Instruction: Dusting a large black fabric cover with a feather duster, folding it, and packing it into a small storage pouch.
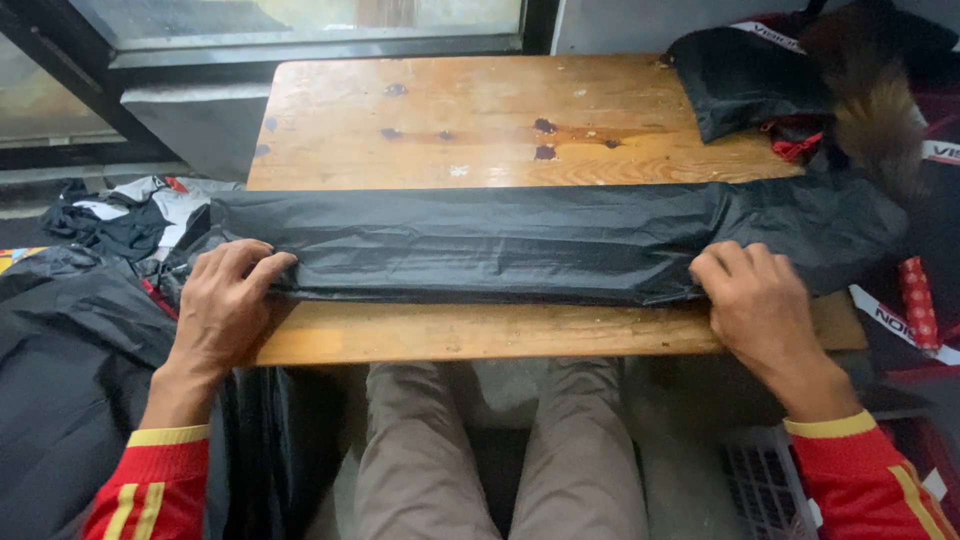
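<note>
Where the frame begins at far left, a heap of crumpled black fabric [70,350] lies beside the table, with a smaller pile of black and white cloth [130,215] just behind it. Left hand [225,300], in a red sleeve with yellow cuff stripes, lies palm-down on the left end of a long, folded strip of thin black plastic sheeting [500,245]; fingers [255,265] are pressed flat on the fold, thumb at the near edge, so the grip is a flat hold rather than a closed fist. Sheeting strip lies across the worn wooden table top [480,120], parallel to the near edge and set just back from it, overhanging the table at both ends. Table surface beyond it shows dark knots and stains. Below the near edge, the person's knees in grey-brown trousers [500,450] are visible. Right hand [760,300], same sleeve, lies knuckles-up on the right end of the strip, fingertips curled onto its near fold, pinching or pressing it; cannot tell which. At far right rear, a black fabric bag [745,80] rests on the table corner, touching a brown furry item [880,110].
</note>
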